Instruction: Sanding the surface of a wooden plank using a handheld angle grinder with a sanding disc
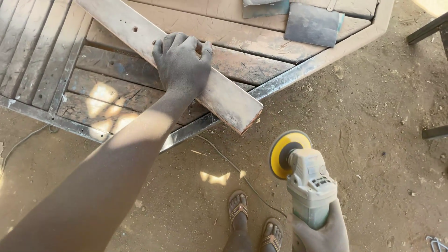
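Dusty plank point(186, 65) held down, grinder point(305, 179) waiting.
Left hand point(182, 60) wraps the plank on the bench point(280, 79); right hand point(324, 233) clasps the grinder; sandpaper sheets point(311, 24) beyond.

Bench point(322, 58): slatted wooden top, dust-coated, framed by a metal rim, standing on the dirt floor point(373, 154). On it: one long pale wooden board point(224, 95), laid diagonally, its near end overhanging the rim; two grey abrasive sheets point(311, 24) at the far edge. Floor: loose sandy earth, small pebbles, a thin cable point(233, 165) trailing across it.
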